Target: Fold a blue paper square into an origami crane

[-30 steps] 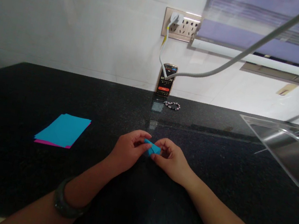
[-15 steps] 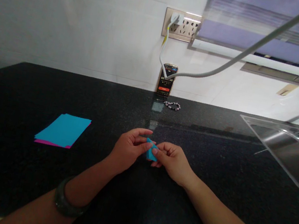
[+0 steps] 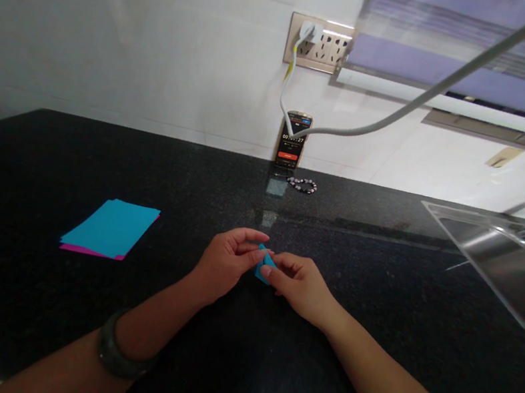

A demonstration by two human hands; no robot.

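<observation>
A small piece of folded blue paper (image 3: 260,276) sits between the two hands, over the middle of the black table (image 3: 21,296) toward its near edge; whether its lower edge touches the surface is hard to tell. Much of it is covered, but a pointed tip shows at the top and a wider part below. It should be very light and thin, fairly stiff where layers double up, not likely to slip, yet easy to crease in the wrong place or tear at a point. The best hold looks to be a light pinch across the stacked layers, close to a folded edge, leaving the tip uncrushed. The left hand (image 3: 227,258) pinches its left side, thumb in front, with the index finger stretched out above the paper. The right hand (image 3: 301,283) grips the other side, its thumb pressed flat on the front face and its other fingers curled behind, partly hidden. A bangle (image 3: 110,347) circles the left wrist. Well to the left lies a stack of blue sheets (image 3: 112,227) with a pink sheet (image 3: 90,252) peeking out beneath. Beyond the hands, a phone (image 3: 296,148) leans against the wall, a beaded strap (image 3: 302,186) beside its foot; a sink (image 3: 510,260) is at the far right.
</observation>
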